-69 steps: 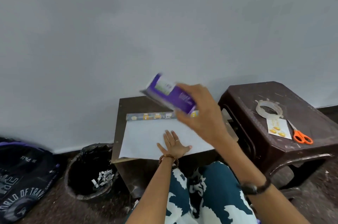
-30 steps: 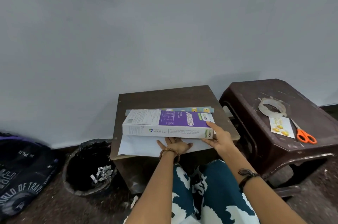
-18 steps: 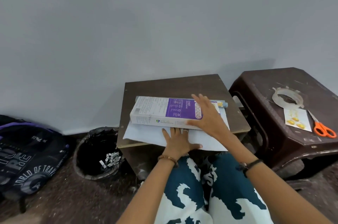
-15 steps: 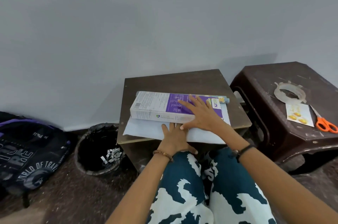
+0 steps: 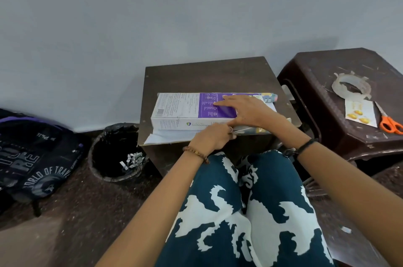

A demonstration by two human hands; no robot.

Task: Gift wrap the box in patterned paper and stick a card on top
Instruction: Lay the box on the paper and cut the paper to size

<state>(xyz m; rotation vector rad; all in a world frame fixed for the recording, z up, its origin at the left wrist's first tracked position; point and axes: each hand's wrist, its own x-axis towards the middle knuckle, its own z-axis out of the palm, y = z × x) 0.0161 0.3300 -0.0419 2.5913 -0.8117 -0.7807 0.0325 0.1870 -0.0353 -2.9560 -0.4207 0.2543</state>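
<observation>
A long white and purple box (image 5: 183, 109) lies flat on the wrapping paper (image 5: 168, 137), which is spread white side up on a small brown table (image 5: 209, 77). The paper's patterned side shows at the far right end and along the lifted near edge. My right hand (image 5: 248, 111) rests flat on top of the box, fingers spread. My left hand (image 5: 212, 139) pinches the near edge of the paper and lifts it against the box's front side. A card with yellow shapes (image 5: 359, 112) lies on the stool to the right.
On the dark brown stool (image 5: 322, 83) at the right lie a tape roll (image 5: 351, 85) and orange-handled scissors (image 5: 389, 123). A black bin (image 5: 115, 153) with paper scraps stands left of the table. A dark backpack (image 5: 32, 157) lies at far left. A wall rises just behind the table.
My right hand set the box down on the paper and now rests flat on top of it. My left hand went from lying flat on the paper to pinching its near edge and lifting it.
</observation>
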